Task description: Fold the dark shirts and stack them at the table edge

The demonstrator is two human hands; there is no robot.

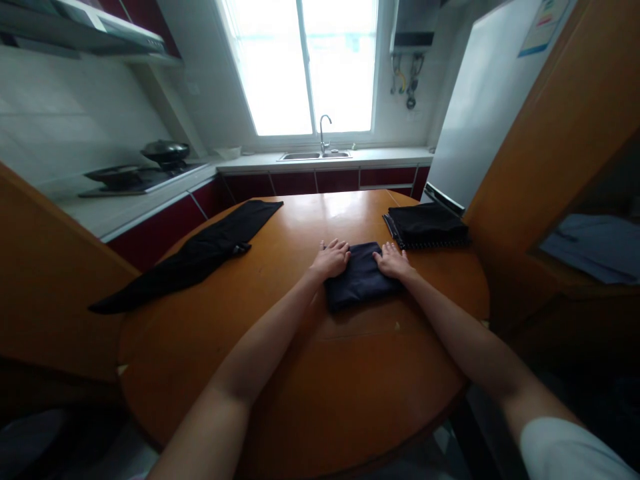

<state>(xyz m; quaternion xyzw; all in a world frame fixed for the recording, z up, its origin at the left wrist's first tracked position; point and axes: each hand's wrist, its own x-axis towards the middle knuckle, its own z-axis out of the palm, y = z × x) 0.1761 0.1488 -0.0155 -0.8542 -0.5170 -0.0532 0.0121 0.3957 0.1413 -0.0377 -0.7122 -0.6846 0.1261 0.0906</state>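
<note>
A dark navy piece of folded cloth (361, 283) lies flat on the round wooden table (310, 387), forming a compact, roughly square bundle. My left hand (332, 259) rests on its left edge, palm down with the fingers stretched out. On the bundle's right upper edge lies my right hand (393, 261), also flat, its fingers spread. Neither hand grips the cloth. Beyond my right hand sits a pile of folded black cloth (429, 224). A long black garment (200, 250), perhaps trousers, stretches along the table's left side.
Past the table, a counter holds a sink with a faucet (324, 130) below a bright window. A pan (165, 151) stands on the stove at the left. The fridge (480, 107) and an orange wooden frame (555, 147) border the right side.
</note>
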